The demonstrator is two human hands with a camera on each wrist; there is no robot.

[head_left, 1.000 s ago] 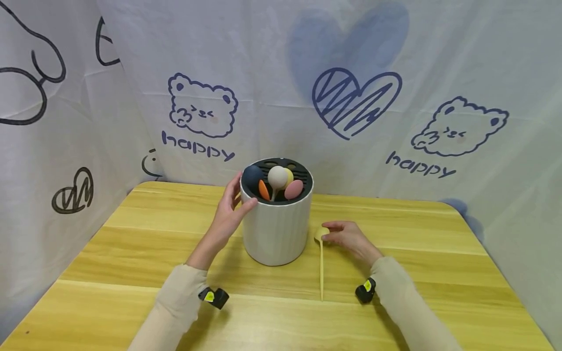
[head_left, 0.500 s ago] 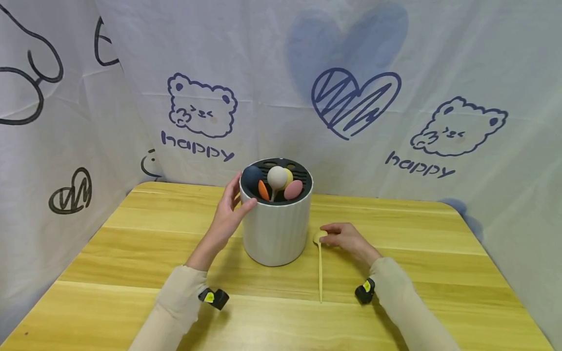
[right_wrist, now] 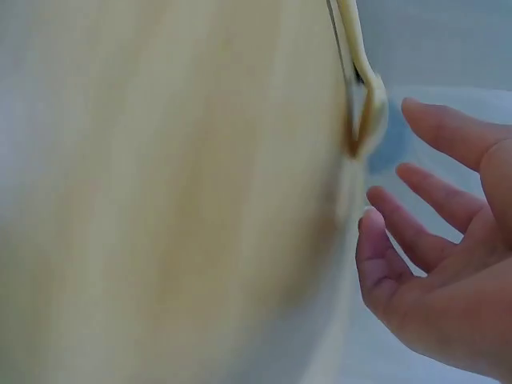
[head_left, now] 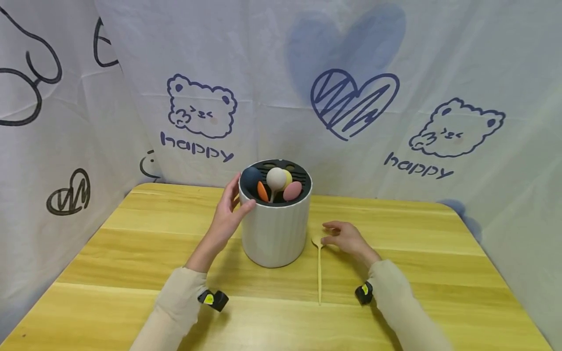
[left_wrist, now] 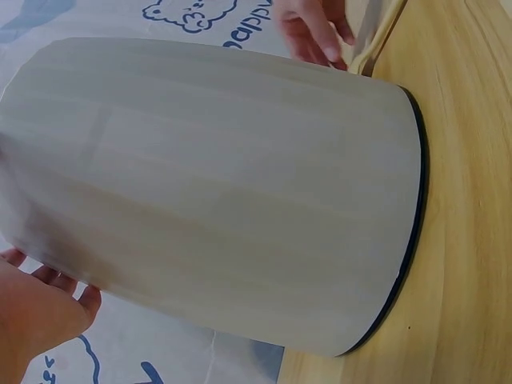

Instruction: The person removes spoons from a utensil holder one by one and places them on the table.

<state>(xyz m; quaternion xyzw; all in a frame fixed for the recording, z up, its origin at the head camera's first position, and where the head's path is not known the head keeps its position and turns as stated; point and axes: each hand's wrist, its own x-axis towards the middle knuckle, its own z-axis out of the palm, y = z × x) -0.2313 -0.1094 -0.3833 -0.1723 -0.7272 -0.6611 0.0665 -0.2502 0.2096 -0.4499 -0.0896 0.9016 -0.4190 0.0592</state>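
In the head view, my left hand holds the left side of a white ribbed utensil holder, thumb at the front near the rim. Its fingertips show along the holder's wall in the left wrist view. A pale yellow spoon lies on the table to the right of the holder, its bowl toward the back. Beside that bowl is my right hand, fingers parted. The right wrist view shows these loosely bent fingers with a gap between them and the spoon's bowl.
Several utensil heads stand in the holder's black slotted insert: a navy one, an orange one, a beige one, a yellow one and a pink one. Printed cloth hangs behind the wooden table.
My right fingers have let go of the spoon's bowl and spread apart. The spoon has come down flatter and slightly nearer the front. My left hand stays on the holder.
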